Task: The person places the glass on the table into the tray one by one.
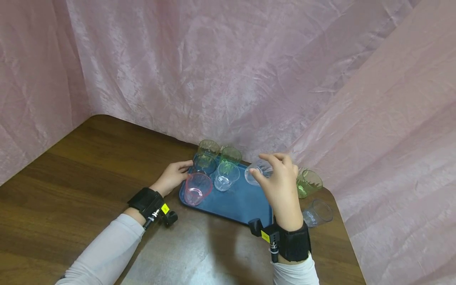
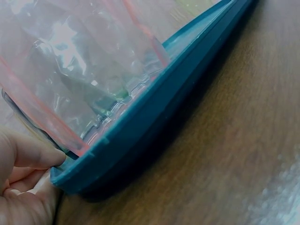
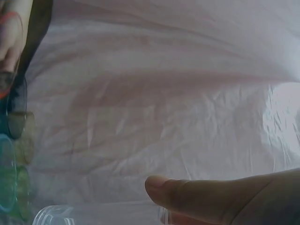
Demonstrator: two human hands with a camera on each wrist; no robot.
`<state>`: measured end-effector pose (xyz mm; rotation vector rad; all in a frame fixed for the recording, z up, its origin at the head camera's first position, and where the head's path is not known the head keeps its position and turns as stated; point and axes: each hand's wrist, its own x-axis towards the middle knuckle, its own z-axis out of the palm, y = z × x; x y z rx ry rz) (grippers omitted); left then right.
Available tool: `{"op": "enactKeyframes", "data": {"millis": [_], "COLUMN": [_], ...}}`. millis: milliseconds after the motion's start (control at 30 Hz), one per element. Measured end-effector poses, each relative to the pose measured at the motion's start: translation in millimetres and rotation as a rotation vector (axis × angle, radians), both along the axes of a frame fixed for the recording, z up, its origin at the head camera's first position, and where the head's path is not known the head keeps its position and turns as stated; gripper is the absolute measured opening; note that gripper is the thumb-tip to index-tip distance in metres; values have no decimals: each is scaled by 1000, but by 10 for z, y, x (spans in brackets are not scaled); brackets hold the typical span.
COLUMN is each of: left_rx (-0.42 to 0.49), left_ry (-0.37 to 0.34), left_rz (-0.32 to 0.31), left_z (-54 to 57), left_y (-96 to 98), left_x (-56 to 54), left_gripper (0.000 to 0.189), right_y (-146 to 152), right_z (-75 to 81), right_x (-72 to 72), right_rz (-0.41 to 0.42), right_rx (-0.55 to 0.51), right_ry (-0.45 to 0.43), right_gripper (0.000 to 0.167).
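Observation:
My left hand [image 1: 171,176] pinches the left rim of a blue tray [image 1: 235,204], the thumb on top, as the left wrist view shows. Beside it on the tray stands a pink-rimmed clear tumbler [image 1: 198,189], with a dark grey-blue tumbler [image 1: 204,164] behind. My right hand [image 1: 283,184] holds a clear tumbler [image 3: 103,213] near its rim, above the right part of the tray. In the right wrist view the thumb lies over that rim. A blue-rimmed clear tumbler [image 1: 227,176] stands on the tray between the hands.
At the tray's back are an olive-green tumbler [image 1: 208,148] and a green tumbler [image 1: 231,155]. Right of the tray, another green tumbler [image 1: 308,184] and a greyish clear tumbler [image 1: 318,213] sit on the wooden table [image 1: 89,178]. A pink curtain [image 1: 213,71] hangs behind.

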<state>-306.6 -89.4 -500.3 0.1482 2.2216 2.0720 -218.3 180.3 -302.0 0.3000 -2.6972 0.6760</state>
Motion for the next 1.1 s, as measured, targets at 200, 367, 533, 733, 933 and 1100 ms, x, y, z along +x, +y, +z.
{"op": "enactKeyframes", "data": {"millis": [200,367,533,733,933,1100], "left_rx": [-6,-10,-6,-9,3,7], "left_ry": [-7,-22,-27,-24,-23,-29], "left_rz": [1,-2,1,-1,-2,1], "left_z": [10,15,23,35,39,37], "left_y": [-3,1,-8,-3,-11,-8], "left_x": [12,18,13,15,21,19], "left_gripper": [56,56,57,55,56,56], "right_y": [-133,-225,-300,-335,-378,-413], "right_z": [-81,-150,-197,-272,-372,-454], "right_x": [36,72,113,142,144,146], "right_rz": [57,106,138,137,146,149], "right_rx": [5,7,25,35,55,66], "right_ry": [-31,-30,-37,-61,-92,-113], "right_gripper": [44,43,43,43,44,43]}}
